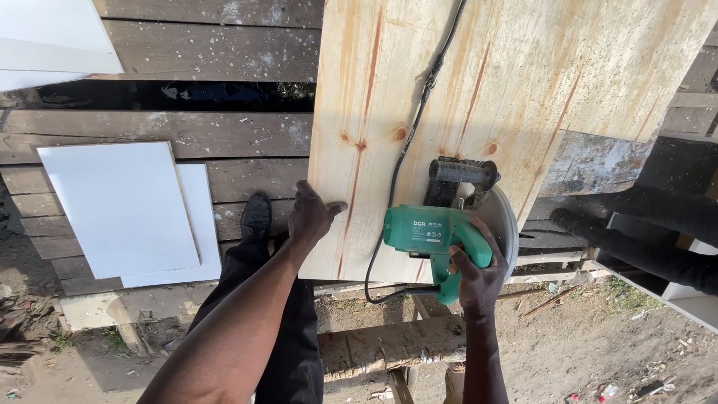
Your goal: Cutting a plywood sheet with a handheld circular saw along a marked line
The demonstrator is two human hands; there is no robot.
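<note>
outdoor carpentry yard: plank platform, dirt ground, circular saw.

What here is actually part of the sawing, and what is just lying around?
In use:
- green circular saw, gripped by the right hand
- pale wooden board, with the left hand pressed flat on it
- black power cord trailing across the board

Lying about:
- white sheets on the dark planks
- scraps on the dirt ground
</note>
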